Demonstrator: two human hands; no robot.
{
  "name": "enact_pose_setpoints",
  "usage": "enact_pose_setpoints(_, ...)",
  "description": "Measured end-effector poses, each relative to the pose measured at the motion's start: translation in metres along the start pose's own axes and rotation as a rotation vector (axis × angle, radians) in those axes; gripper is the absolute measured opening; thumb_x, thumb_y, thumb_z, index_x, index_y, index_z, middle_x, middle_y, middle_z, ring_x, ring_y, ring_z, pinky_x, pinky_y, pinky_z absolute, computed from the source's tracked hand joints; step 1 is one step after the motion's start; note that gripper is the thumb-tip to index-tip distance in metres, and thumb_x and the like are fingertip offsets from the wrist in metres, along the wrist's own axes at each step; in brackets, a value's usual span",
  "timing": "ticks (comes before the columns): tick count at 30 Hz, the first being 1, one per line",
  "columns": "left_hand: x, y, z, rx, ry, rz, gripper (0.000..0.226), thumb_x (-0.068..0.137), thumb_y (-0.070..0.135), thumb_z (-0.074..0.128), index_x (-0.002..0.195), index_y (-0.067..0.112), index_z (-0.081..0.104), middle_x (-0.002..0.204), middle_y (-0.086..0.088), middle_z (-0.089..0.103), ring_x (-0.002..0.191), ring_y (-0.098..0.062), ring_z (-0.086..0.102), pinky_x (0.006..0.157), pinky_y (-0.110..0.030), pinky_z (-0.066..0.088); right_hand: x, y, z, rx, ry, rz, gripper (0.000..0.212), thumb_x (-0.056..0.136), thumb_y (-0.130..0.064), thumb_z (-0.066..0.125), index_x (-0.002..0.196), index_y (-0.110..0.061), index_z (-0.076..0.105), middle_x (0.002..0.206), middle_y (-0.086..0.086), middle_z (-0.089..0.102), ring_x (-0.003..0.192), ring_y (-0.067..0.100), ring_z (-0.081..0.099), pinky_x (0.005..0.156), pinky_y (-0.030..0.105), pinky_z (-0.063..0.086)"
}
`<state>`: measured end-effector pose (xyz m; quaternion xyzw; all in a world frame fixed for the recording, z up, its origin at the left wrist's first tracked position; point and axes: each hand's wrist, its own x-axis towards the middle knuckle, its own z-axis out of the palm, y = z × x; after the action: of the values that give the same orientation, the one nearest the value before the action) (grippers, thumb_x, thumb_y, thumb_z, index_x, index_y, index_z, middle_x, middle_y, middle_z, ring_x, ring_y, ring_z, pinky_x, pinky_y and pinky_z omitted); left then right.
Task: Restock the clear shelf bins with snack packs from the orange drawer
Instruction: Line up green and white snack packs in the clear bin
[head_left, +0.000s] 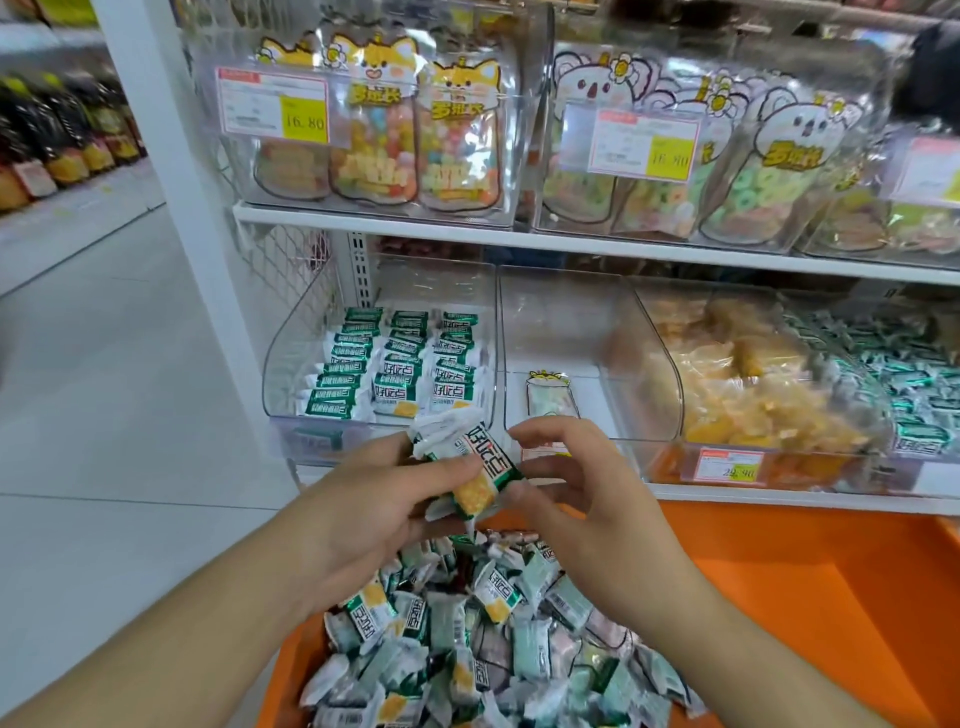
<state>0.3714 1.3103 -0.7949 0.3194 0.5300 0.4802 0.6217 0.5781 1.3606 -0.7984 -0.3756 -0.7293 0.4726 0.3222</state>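
My left hand (363, 499) grips a small stack of green-and-white snack packs (462, 462) above the orange drawer (810, 587). My right hand (582, 488) pinches the right end of the same stack with curled fingers. Below the hands, the drawer holds a loose heap of the same packs (467, 649). Just beyond the hands, the left clear shelf bin (291, 343) holds three neat rows of these packs (400, 364). The middle clear bin (571, 322) holds one small pouch (550, 395).
A bin of yellow snacks (748, 395) and another of green packs (914, 384) stand to the right. The upper shelf carries clear bins of candy pouches (379, 130). A white shelf post (171, 156) rises at left, with open floor (104, 415) beside it.
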Motion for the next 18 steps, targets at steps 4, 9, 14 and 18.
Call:
enact_pose_setpoints(4, -0.002, -0.005, 0.001, 0.09, 0.035, 0.02, 0.037, 0.086, 0.026, 0.08, 0.122, 0.018, 0.075, 0.115, -0.009, 0.078, 0.108, -0.032, 0.075, 0.091, -0.047, 0.058, 0.004, 0.003, 0.004, -0.033, 0.084, 0.053, 0.017, 0.09, -0.024, 0.083, 0.1, -0.033, 0.071, 0.089, -0.005, 0.07, 0.083, 0.014, 0.068, 0.075, 0.035, 0.059)
enact_pose_setpoints(9, -0.006, -0.009, 0.002, 0.146, 0.114, 0.041, 0.029, 0.084, 0.044, 0.083, 0.111, 0.032, 0.08, 0.11, 0.001, 0.08, 0.108, -0.025, 0.075, 0.1, -0.054, 0.057, 0.002, 0.003, 0.01, -0.046, 0.107, 0.085, 0.016, 0.088, -0.024, 0.084, 0.094, -0.03, 0.071, 0.083, -0.006, 0.07, 0.079, 0.013, 0.068, 0.072, 0.032, 0.058)
enact_pose_setpoints(14, -0.009, -0.007, -0.003, 0.186, 0.117, 0.036, 0.061, 0.069, 0.061, 0.09, 0.124, 0.042, 0.069, 0.12, 0.011, 0.076, 0.115, -0.026, 0.071, 0.107, -0.057, 0.05, 0.005, 0.006, 0.013, 0.072, 0.019, 0.199, 0.023, 0.091, -0.036, 0.081, 0.11, -0.031, 0.069, 0.102, -0.002, 0.072, 0.095, 0.015, 0.069, 0.086, 0.038, 0.06)
enact_pose_setpoints(18, -0.008, 0.001, -0.01, 0.126, 0.076, 0.035, 0.075, 0.067, 0.051, 0.093, 0.135, 0.034, 0.064, 0.124, 0.004, 0.076, 0.116, -0.027, 0.072, 0.103, -0.051, 0.053, 0.014, 0.003, 0.013, 0.088, -0.032, 0.216, 0.035, 0.088, -0.04, 0.084, 0.118, -0.033, 0.069, 0.114, -0.008, 0.073, 0.108, 0.009, 0.07, 0.093, 0.034, 0.06)
